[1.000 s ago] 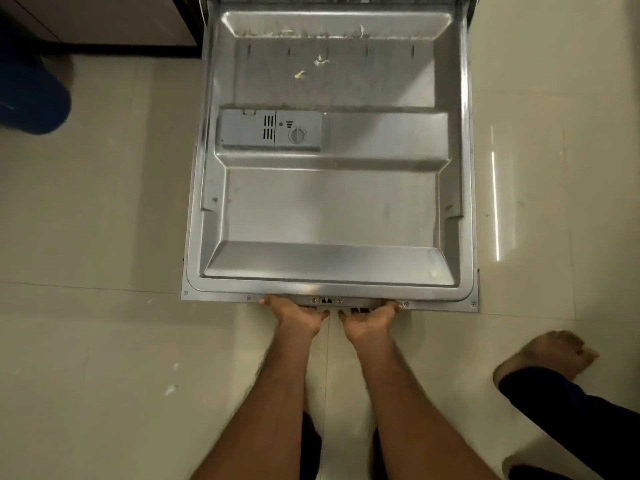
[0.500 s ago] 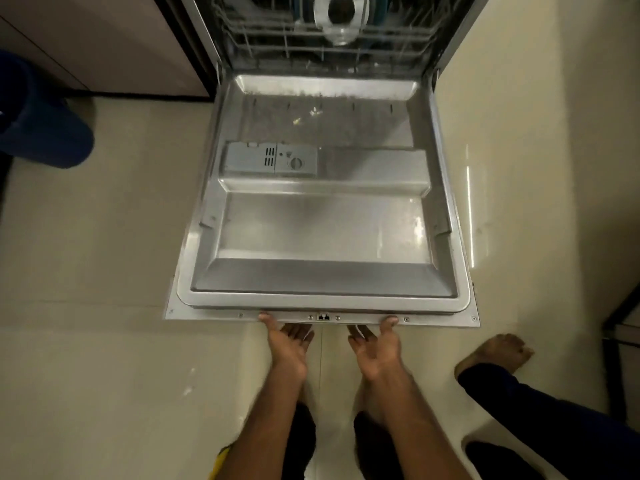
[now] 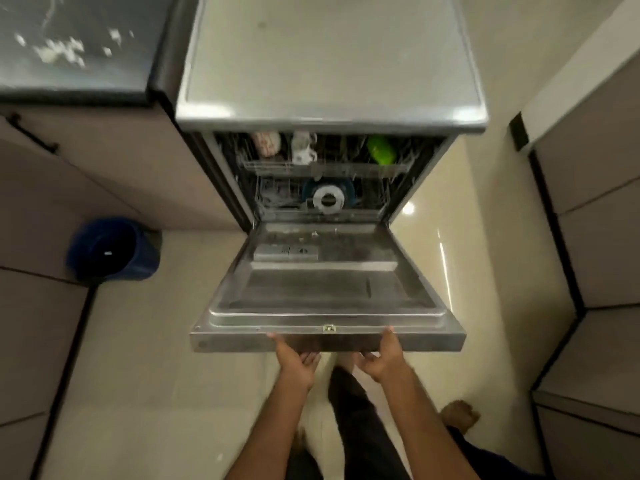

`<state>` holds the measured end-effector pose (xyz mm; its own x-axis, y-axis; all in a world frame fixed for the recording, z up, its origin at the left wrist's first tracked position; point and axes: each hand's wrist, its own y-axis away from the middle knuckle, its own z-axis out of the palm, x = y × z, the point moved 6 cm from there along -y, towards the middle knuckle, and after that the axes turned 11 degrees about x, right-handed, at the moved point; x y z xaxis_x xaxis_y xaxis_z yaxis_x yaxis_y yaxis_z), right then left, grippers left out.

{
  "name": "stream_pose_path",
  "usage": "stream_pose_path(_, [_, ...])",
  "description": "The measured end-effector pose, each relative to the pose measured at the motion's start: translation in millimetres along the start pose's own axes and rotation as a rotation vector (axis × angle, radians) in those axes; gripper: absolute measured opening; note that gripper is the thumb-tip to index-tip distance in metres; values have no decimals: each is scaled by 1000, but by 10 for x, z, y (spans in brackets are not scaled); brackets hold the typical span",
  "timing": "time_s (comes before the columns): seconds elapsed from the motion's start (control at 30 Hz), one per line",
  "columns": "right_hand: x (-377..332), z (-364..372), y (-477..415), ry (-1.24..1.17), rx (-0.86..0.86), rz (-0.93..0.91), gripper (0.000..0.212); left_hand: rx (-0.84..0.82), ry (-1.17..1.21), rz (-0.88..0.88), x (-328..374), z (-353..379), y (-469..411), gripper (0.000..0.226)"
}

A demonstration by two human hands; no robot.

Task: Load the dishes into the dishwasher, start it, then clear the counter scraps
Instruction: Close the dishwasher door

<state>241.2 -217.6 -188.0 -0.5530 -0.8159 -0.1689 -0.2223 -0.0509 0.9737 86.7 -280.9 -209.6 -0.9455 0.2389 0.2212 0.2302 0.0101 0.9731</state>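
The dishwasher (image 3: 329,109) stands between a cabinet (image 3: 114,174) and bare floor (image 3: 145,358), with its door (image 3: 322,289) dropped open toward the person. Both hands are at the door's front edge. The left hand (image 3: 298,362) sits palm up just below that edge, its thumb touching the rim and its fingers relaxed, not wrapped around anything. The right hand (image 3: 381,358) mirrors it further right, thumb up against the rim and fingers loose beneath. Neither of the 2 hands closes on the door; they only touch it.

Inside, the upper rack (image 3: 325,166) carries 3 items: a patterned cup (image 3: 265,143) at the left, a white mug (image 3: 303,147) just beside it, and a green cup (image 3: 381,150) well apart at the right. In the lower rack (image 3: 277,202) a blue plate (image 3: 348,192) stands behind a pale round piece too blurred to name. The dispenser (image 3: 285,252) is set in the door's inner face, left of centre, and a few pale bits (image 3: 315,233) lie near the hinge.

At the upper left, the dark surface (image 3: 104,74) carries white scraps (image 3: 59,50). A blue bin (image 3: 110,249) lies tipped on the floor to the left of the door. A bare foot (image 3: 459,414) rests on the floor at the lower right.
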Motion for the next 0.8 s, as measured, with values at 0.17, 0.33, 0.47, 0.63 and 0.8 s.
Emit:
stream_pose_path(0.17, [-610, 468, 576, 31, -72, -26, 57, 47, 26, -24, 593, 596, 552, 104])
stream_pose_path(0.33, [-1254, 1143, 1123, 17, -176, -129, 52, -6, 79, -28, 1238, 1363, 1121, 111])
stream_pose_path(0.47, [-1759, 1758, 1563, 8, -247, -270, 51, -200, 60, 1, 1774, 2010, 1383, 117])
stream_pose_path(0.63, [-2255, 2456, 1681, 148, -388, -502, 60, -416, -119, 234, 2437, 2713, 1488, 99])
stream_pose_path(0.8, [-2379, 2421, 1524, 753, -132, -1017, 51, -216, -821, 878, 2846, 2647, 1674, 46])
